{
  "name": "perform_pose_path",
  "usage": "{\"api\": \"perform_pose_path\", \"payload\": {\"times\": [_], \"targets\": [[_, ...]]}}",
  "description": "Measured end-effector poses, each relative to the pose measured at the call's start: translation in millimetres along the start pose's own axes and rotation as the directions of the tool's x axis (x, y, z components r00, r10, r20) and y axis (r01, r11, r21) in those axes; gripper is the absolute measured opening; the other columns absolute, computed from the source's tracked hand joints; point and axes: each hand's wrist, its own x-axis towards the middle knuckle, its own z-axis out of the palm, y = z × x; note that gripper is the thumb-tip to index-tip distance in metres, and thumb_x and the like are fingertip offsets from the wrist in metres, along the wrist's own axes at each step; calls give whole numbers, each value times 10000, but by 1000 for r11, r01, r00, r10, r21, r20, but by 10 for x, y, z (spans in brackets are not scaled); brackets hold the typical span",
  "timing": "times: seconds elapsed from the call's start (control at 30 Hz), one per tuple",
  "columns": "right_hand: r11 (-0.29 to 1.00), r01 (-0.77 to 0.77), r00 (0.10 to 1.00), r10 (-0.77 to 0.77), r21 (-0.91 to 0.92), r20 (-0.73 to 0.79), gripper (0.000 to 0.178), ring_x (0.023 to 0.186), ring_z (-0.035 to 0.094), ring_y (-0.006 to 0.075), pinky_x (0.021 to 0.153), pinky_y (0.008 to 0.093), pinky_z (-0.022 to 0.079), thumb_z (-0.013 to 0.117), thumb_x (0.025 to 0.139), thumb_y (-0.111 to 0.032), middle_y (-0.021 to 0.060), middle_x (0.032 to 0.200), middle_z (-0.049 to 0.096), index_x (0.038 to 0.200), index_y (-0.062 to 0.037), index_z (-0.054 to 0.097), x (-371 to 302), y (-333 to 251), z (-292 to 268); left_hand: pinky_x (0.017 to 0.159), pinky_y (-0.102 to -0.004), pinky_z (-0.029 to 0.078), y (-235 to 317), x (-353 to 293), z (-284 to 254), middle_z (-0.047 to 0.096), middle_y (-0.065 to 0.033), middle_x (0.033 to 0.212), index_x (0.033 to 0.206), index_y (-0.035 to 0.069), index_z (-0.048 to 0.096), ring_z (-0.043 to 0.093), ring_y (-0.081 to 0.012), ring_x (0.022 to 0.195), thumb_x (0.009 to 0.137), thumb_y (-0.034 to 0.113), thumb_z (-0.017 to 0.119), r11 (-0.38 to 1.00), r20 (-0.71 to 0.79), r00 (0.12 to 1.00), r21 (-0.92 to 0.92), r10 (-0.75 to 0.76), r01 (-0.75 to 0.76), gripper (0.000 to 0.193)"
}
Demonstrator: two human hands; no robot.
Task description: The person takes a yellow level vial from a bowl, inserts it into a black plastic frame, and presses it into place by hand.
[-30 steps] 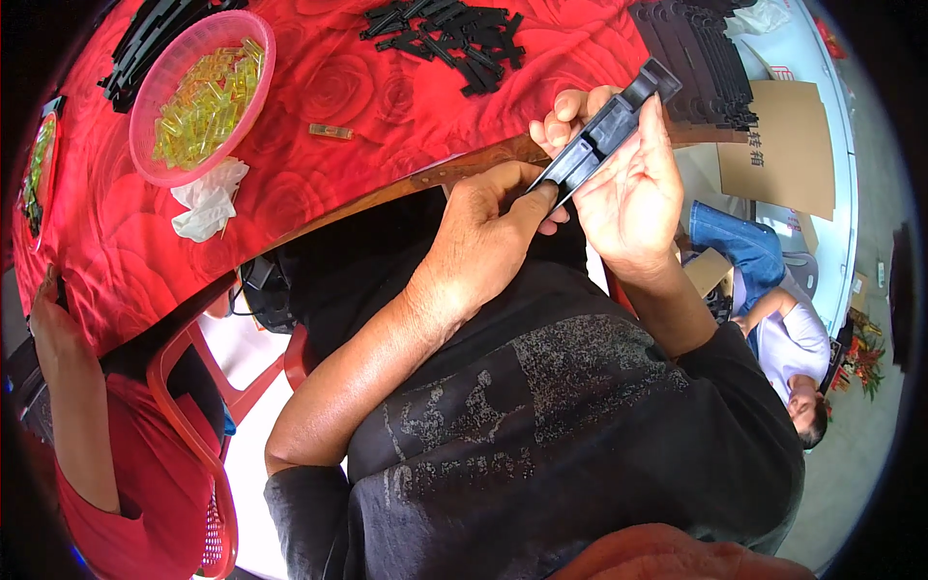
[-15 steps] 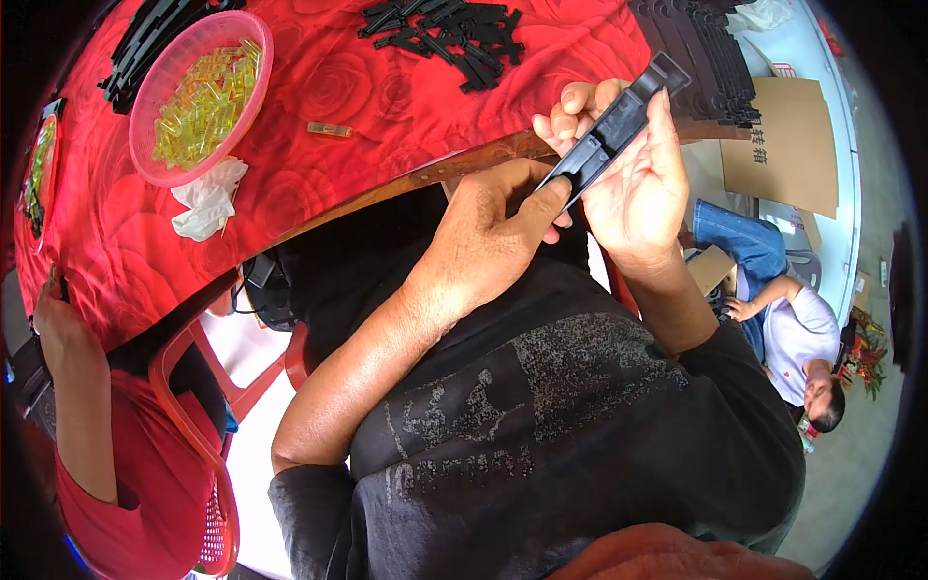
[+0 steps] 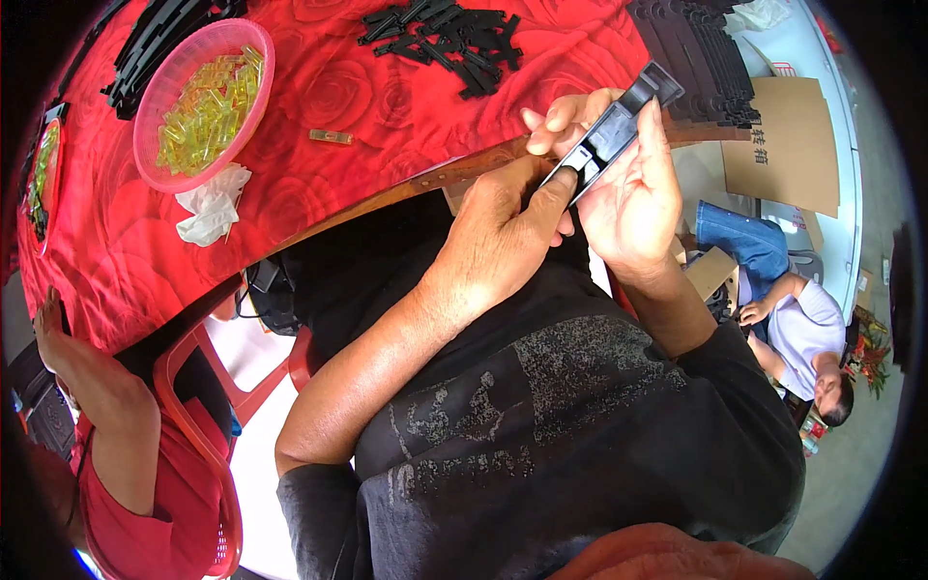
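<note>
A long black plastic housing [image 3: 611,132] with an open channel is held slantwise between my two hands, just off the near table edge. Around its lower end my left hand [image 3: 503,227] is closed, the thumb pressing into the channel by a pale bright spot. My right hand [image 3: 633,198] supports the upper part from behind, its thumb along one side and its fingers at the other. A single small yellowish clear vial [image 3: 331,137] lies on the red cloth. Further left, a pink plastic basket [image 3: 147,106] holds many yellow-green clear vials [image 3: 208,116].
Loose short black plastic pieces [image 3: 464,43] lie in a heap at the far middle. Long black parts are stacked at far right [image 3: 701,63] and far left [image 3: 159,53]. A crumpled white tissue [image 3: 211,205] touches the basket. Other people sit left, in red [image 3: 145,522], and right [image 3: 807,324].
The black housing has tilted and shifted slightly down and left, showing more of its channel. Both my hands keep hold of it. The neighbour on the left has moved an arm.
</note>
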Motion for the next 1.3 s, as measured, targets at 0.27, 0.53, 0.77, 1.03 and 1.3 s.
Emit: {"api": "perform_pose_path", "payload": {"times": [0.27,0.53,0.77,1.03,1.3], "targets": [[998,-56,992,53,-21,-114,514,994,657,320,904,433,494,188,1058,-458,197,1042,624,1041,-50,500,-113,87,50,623,-258,452,22,-32,22,606,-46,735,969,-45,618,565,-117,658,1029,208,484,997,11,997,-21,-76,76,292],[967,-172,985,167,-188,-43,536,1000,662,313,768,362,549,222,1040,-513,205,1040,639,1072,-47,483,-154,13,76,542,-242,429,-45,-79,82,574,-21,670,895,-13,624,538,-90,592,1007,179,518,971,-54,994,-225,-99,84,247],[960,-226,966,199,-169,-163,769,619,671,172,373,220,454,279,987,-632,159,932,707,1026,48,636,-162,56,112,509,-238,398,-64,-79,128,566,-23,645,926,-1,621,519,-94,561,998,172,519,962,-103,989,-262,-105,75,213],[974,-187,982,183,-132,-40,509,993,661,320,913,442,501,219,1042,-502,205,1023,646,1026,-63,475,-160,64,-23,532,-260,420,-63,-53,92,593,-46,807,1031,12,584,540,-108,632,997,151,501,981,-35,989,-137,-142,136,165],[979,-178,984,176,-103,-23,504,999,659,321,925,434,495,209,1047,-487,207,1038,640,994,-62,475,-144,72,-29,510,-258,410,-95,-49,112,575,-40,724,1008,7,603,532,-107,607,1002,177,496,977,-85,985,-170,-148,132,201]]}}
